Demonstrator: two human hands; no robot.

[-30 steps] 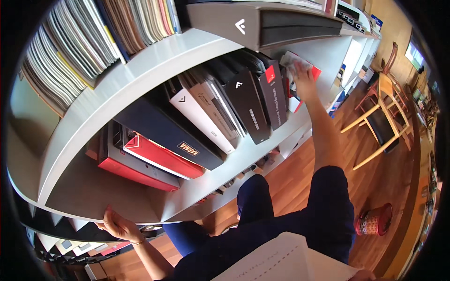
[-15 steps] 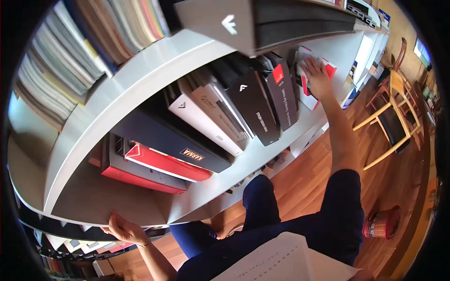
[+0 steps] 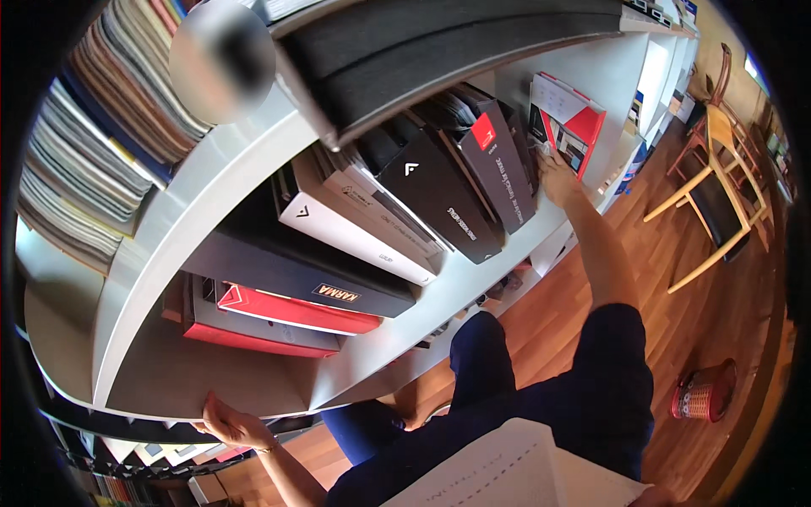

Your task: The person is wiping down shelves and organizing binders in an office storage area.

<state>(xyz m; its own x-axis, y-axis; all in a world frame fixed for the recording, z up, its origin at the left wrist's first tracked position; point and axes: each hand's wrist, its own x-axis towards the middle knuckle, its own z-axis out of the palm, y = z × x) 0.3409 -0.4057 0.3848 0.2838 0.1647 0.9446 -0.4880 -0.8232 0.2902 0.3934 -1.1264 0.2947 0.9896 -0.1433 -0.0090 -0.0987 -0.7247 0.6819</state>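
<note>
My right hand [image 3: 557, 179] reaches into the shelf on the right. Its fingers pinch a small pale crumpled cloth [image 3: 544, 149], mostly hidden, against the left edge of a red, white and black book [image 3: 571, 118]. Left of it lean a grey binder [image 3: 500, 173] with a red label, a black binder [image 3: 443, 193] and a white binder [image 3: 359, 232]. At the lower left, my left hand [image 3: 238, 428] grips the front edge of the white shelf [image 3: 203, 416], its thumb on the upper side.
A navy binder [image 3: 287, 272] and a red binder [image 3: 296, 309] lean at the shelf's left end. Fabric samples [image 3: 127, 93] and a large black case [image 3: 456, 51] sit above. Behind on the wooden floor stand a chair [image 3: 714, 194] and a red basket [image 3: 703, 393].
My right hand has slid from the top of the red and white book down to its left edge, uncovering its front. My left hand stays at the shelf edge. The view has shifted slightly.
</note>
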